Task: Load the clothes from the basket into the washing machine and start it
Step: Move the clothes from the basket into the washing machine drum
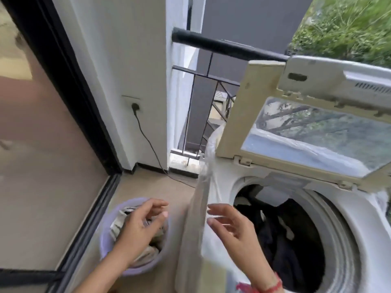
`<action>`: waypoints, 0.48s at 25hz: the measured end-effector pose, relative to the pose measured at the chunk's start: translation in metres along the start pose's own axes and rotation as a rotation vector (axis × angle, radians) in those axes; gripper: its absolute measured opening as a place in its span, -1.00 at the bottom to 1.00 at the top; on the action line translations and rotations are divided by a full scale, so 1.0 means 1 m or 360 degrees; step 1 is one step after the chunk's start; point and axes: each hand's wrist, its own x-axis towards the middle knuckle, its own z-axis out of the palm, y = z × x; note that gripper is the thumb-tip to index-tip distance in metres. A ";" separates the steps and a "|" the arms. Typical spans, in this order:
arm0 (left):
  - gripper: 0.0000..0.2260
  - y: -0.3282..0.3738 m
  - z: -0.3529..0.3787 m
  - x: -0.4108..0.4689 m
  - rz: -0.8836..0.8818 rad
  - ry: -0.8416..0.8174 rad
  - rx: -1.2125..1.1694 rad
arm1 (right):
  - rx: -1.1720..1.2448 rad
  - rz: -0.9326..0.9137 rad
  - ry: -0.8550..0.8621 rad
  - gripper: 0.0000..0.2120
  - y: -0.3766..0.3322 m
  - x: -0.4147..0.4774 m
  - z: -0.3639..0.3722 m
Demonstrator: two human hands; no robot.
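- My left hand (139, 227) hangs over the basket, fingers loosely spread and holding nothing; my right hand (234, 227) is open too, empty, just beside the washing machine's near left edge.
- On the floor at the left, the lilac basket (105, 242) has pale, crumpled clothes (148, 252) left in it, directly under my left hand.
- Between my hands, a clear plastic cover (206, 187) drapes down the machine's side. I judge it the main risk: a garment swung across could snag it or drag it into the drum.
- To the right, the washing machine (359, 218) stands with its lid (232, 123) raised; dark clothes (281, 240) already lie in the drum.
- A sleeve left hanging over the rim could stop the lid closing.
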 end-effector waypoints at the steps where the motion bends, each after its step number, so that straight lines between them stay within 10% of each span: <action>1: -0.73 -0.017 -0.029 -0.004 -0.0062 0.0025 -0.0044 | 0.0018 0.0018 -0.0063 -0.85 -0.011 0.004 0.033; 12: -0.89 -0.159 -0.254 0.020 -0.0671 0.0081 0.0248 | -0.0337 0.0293 -0.0450 -0.78 -0.012 0.096 0.264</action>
